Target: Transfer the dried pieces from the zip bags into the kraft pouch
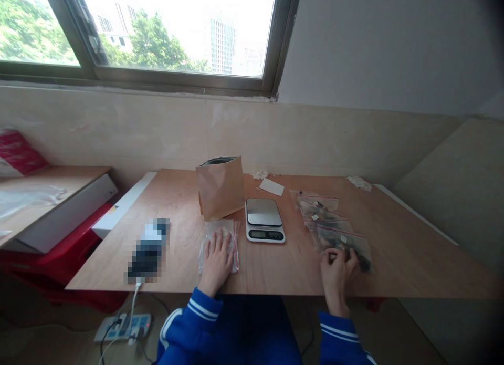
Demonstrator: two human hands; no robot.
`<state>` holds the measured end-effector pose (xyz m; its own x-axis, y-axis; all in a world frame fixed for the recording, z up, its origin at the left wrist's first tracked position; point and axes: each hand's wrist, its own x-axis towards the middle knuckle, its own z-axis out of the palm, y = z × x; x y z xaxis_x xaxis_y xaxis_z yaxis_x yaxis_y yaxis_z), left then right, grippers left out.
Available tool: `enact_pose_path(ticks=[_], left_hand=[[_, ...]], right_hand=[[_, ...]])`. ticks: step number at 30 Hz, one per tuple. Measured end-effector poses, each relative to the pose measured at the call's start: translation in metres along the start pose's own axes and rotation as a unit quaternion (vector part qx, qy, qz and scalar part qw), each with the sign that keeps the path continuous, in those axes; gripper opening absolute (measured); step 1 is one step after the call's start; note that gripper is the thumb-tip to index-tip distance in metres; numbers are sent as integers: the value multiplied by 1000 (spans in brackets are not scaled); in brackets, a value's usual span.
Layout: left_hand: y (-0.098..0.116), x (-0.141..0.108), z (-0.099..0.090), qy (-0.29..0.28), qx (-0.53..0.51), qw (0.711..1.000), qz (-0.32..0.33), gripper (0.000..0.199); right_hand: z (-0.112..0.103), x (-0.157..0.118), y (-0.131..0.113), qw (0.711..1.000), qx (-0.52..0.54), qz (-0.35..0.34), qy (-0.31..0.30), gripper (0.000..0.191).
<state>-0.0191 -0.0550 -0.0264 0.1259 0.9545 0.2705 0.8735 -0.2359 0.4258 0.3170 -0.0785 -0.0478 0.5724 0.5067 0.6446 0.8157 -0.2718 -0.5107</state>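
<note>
My left hand [216,261] lies flat, palm down, on a clear zip bag [210,236] with a red-edged seal and pale contents. My right hand [337,280] pinches the near edge of another clear zip bag [343,244], which holds dark parts. Further zip bags [318,207] overlap behind it. Between the hands stands a digital kitchen scale [263,220] with a steel top, and nothing is on it. A brown kraft paper bag [220,189] stands open behind the left hand.
All this lies on a wooden table [283,270], with a white card [271,187] and white scraps [260,175] at the back. A pixelated cabled object [147,249] lies left. A power strip [124,327] sits on the floor below. A red stool [51,265] stands left.
</note>
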Motion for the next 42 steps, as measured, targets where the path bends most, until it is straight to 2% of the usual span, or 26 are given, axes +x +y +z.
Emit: enact_pose_path(ticks=[6, 10, 12, 16, 22, 26, 29, 33, 37, 39, 42], left_hand=[[1, 2, -19, 9, -152, 988, -21, 39], [10, -1, -42, 46, -302, 952, -2, 34], [13, -2, -52, 60, -340, 938, -6, 30], [16, -3, -65, 65, -362, 929, -24, 26], [27, -8, -69, 41, -374, 926, -21, 25], [33, -9, -70, 12, -395, 919, -2, 25], [33, -10, -69, -1, -415, 910, -3, 26], [32, -13, -68, -12, -430, 903, -5, 26], [34, -17, -64, -44, -434, 900, -23, 27], [35, -19, -61, -60, -447, 892, -29, 28], [37, -19, -56, -70, -463, 883, -32, 29]], right_hand=[[-6, 3, 7, 1000, 11, -2, 4, 31], [-10, 2, 10, 1000, 1, -27, -11, 47], [-13, 0, 14, 999, -12, -42, -30, 53], [-22, 1, 20, 996, -3, -53, -69, 42], [-34, 23, 1, 997, 69, -22, -33, 37], [-30, 25, -12, 997, 36, -36, -61, 41], [-24, 10, -8, 998, -4, -20, -58, 39], [-21, -9, 5, 998, 36, -36, -23, 31], [-30, -2, 6, 997, 57, -40, -16, 41], [-40, 8, -5, 997, 71, -36, 2, 45], [-64, 20, -39, 992, 102, 12, 70, 45]])
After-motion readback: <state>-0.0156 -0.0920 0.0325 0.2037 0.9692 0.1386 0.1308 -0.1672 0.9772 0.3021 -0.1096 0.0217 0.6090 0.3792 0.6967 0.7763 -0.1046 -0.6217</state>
